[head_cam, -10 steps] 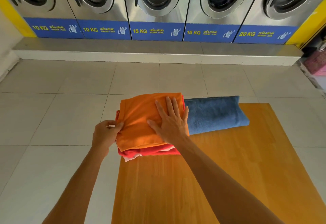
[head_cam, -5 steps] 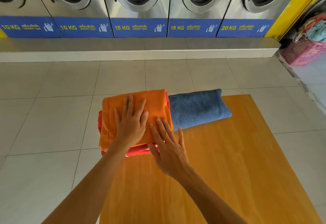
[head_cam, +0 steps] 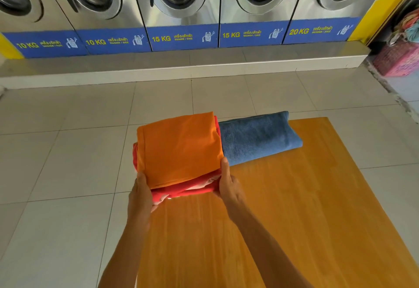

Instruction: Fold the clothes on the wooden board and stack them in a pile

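Observation:
A folded orange cloth (head_cam: pixel 181 149) lies on top of a pile with a folded red garment (head_cam: pixel 192 189) under it, at the far left corner of the wooden board (head_cam: pixel 294 208). My left hand (head_cam: pixel 140 194) grips the pile's near left corner, thumb on the orange cloth and fingers under the red one. My right hand (head_cam: pixel 227 185) grips the pile's near right corner, thumb on the orange edge. A folded blue towel (head_cam: pixel 256 138) lies on the board right beside the pile.
The board lies on a tiled floor (head_cam: pixel 68 151). A row of washing machines (head_cam: pixel 181 4) stands on a raised step (head_cam: pixel 181 65) at the back. A pink laundry basket (head_cam: pixel 399 58) with clothes sits at the far right.
Both hands left the top of the orange cloth, where they lay flat, and now grip the pile's near corners. The camera has tilted a little.

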The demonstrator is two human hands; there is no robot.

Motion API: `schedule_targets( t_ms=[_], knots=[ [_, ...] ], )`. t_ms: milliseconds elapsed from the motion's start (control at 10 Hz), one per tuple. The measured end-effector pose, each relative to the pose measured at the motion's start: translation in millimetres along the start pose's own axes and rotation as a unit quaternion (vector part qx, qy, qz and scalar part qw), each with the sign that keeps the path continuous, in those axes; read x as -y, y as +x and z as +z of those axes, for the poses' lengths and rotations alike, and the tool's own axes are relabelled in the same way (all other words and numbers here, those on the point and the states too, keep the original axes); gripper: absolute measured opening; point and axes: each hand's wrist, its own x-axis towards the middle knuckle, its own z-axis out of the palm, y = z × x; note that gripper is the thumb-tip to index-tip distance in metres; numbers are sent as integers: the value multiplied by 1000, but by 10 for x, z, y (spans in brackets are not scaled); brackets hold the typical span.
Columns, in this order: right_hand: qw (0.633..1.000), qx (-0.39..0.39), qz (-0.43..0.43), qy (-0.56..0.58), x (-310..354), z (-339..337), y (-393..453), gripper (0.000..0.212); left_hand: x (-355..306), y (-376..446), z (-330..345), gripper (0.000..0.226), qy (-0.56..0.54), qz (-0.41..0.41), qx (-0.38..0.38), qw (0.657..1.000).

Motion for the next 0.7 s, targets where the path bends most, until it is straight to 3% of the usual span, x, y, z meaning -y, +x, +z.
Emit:
schedule_targets(
  t_ms=[100, 400, 500, 700],
  knots=[
    [1000, -1, 7, 14, 70, 94, 36, 77, -51, 59, -11, 47, -30, -8, -4, 999],
    [998, 15, 37, 53, 87, 23, 103, 67, -112, 127, -92, 57, -117, -42, 51, 991],
    [996, 17, 51, 67, 45, -35, 39, 61, -27, 94, -154, 58, -137, -44, 30, 989],
    [992, -15, 73, 102, -145, -133, -96, 85, 232, -172, -241, 60, -139, -49, 7, 989]
  ],
)
